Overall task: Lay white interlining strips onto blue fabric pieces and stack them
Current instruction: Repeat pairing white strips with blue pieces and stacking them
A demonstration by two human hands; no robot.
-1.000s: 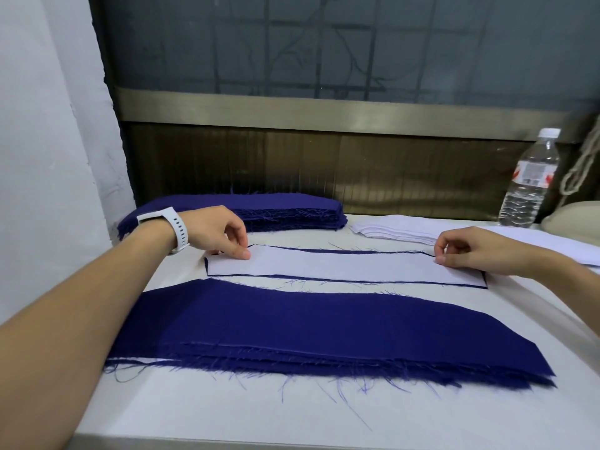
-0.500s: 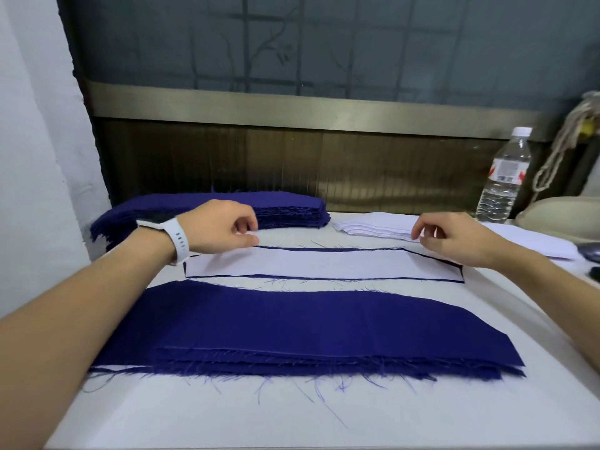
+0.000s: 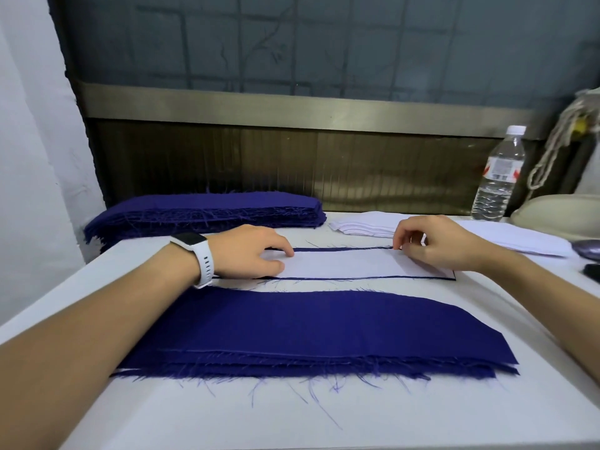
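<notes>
White strip [image 3: 341, 263] flat atop blue piece [image 3: 341, 249]

Dark object [image 3: 592, 272] (unidentifiable) at right edge
</notes>
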